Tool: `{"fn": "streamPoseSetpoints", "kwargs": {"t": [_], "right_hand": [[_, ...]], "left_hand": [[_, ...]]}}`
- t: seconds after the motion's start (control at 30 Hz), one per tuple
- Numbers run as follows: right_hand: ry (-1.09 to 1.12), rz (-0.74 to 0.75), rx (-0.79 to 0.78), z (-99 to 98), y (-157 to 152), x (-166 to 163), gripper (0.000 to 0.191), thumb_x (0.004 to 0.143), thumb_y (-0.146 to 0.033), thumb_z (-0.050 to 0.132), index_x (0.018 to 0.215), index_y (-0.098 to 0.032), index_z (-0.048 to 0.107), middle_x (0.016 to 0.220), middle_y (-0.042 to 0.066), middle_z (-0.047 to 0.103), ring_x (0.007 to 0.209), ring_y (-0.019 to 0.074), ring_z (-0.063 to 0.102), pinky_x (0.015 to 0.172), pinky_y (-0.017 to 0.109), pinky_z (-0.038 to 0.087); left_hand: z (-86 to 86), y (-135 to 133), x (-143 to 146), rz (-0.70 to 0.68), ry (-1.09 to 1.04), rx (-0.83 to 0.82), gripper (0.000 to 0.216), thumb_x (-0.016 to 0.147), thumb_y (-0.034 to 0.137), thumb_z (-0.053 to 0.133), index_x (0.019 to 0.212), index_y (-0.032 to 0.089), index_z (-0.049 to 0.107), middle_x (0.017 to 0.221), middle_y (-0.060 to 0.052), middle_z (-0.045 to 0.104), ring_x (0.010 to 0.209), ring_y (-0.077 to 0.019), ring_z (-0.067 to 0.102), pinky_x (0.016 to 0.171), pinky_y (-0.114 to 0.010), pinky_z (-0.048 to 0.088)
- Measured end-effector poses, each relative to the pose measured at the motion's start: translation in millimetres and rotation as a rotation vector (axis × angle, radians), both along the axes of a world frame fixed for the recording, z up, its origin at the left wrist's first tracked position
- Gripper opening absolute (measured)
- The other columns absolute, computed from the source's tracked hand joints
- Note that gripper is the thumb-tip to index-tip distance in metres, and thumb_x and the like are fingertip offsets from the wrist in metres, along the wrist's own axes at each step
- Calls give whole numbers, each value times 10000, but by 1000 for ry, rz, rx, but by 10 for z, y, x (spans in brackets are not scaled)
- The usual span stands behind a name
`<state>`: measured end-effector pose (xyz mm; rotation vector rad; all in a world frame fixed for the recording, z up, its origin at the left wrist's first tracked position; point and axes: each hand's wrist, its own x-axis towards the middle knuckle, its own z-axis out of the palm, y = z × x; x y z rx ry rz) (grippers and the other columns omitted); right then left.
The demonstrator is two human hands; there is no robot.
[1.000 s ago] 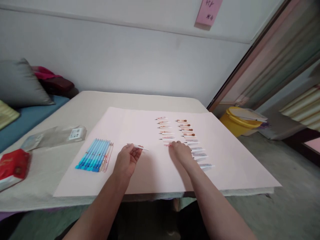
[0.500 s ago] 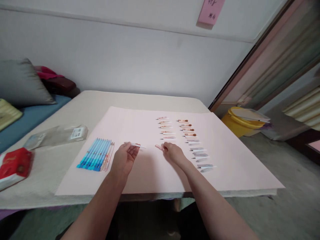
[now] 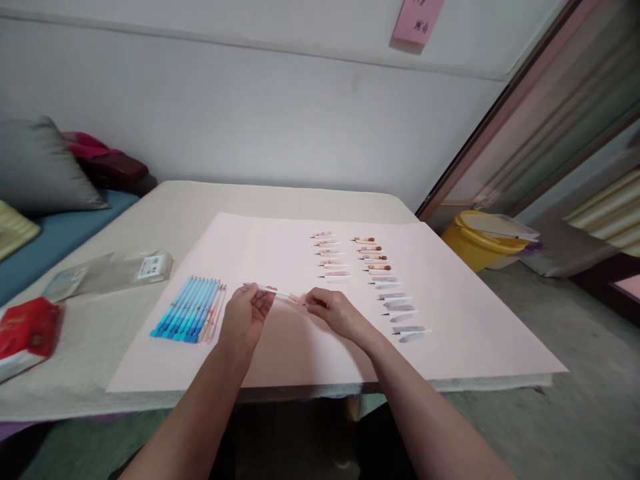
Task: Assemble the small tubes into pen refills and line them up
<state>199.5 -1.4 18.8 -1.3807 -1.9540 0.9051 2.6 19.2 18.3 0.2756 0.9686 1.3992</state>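
My left hand (image 3: 249, 315) pinches a thin white pen refill (image 3: 267, 289) that points to the right. My right hand (image 3: 330, 308) is closed on a short pink pen piece (image 3: 299, 300), whose left end meets the right end of the refill just above the pink sheet; whether one is inside the other I cannot tell. Left of my left hand lies a row of blue pens (image 3: 187, 310), with several pink pens (image 3: 215, 313) alongside. Beyond my right hand two columns of small pen parts are laid out: pinkish ones (image 3: 334, 274), brown-ended ones (image 3: 377, 267) and grey ones (image 3: 407, 329).
The pink sheet (image 3: 470, 333) covers much of the cloth-topped table (image 3: 280, 198). At the left are a clear plastic sleeve (image 3: 110, 277) and a red packet (image 3: 30, 327). A yellow bucket (image 3: 465, 243) stands on the floor beyond the right side.
My right hand has moved slightly left, bringing the pink pen piece against the end of the refill. My left hand keeps its pinch.
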Motion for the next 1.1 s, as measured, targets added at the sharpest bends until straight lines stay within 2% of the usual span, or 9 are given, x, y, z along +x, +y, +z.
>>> {"fn": "streamPoseSetpoints", "kwargs": {"t": [0.47,0.83,0.93,1.1], "right_hand": [[16,-63,92,40,-65,-87,101,814,-184,494,791,-197,592,694,-9,564,666,125,501,609,226,361],[65,-119,104,-24,-69,-200,71,787,-156,530,762,-187,589,624,-28,543,592,101,488,561,210,343],[139,-124,39,-38,-59,-204,80,783,-164,532,757,-183,605,602,-32,540,560,96,500,544,209,359],[399,-145,-180,-69,-35,-220,85,756,-197,552,768,-168,631,571,-39,534,504,94,518,511,215,397]], "left_hand": [[38,-51,38,23,151,75,162,737,158,632,785,179,479,673,-1,603,610,-115,624,600,-241,522],[-17,-120,159,-47,272,72,219,719,282,650,842,181,500,799,-52,665,659,-110,618,631,-232,478],[-15,-133,163,-57,274,89,236,707,295,658,840,178,503,805,-53,663,665,-114,615,635,-241,474],[8,-118,155,-68,286,102,223,710,303,656,809,174,504,813,-53,658,663,-111,607,643,-245,467]]}}
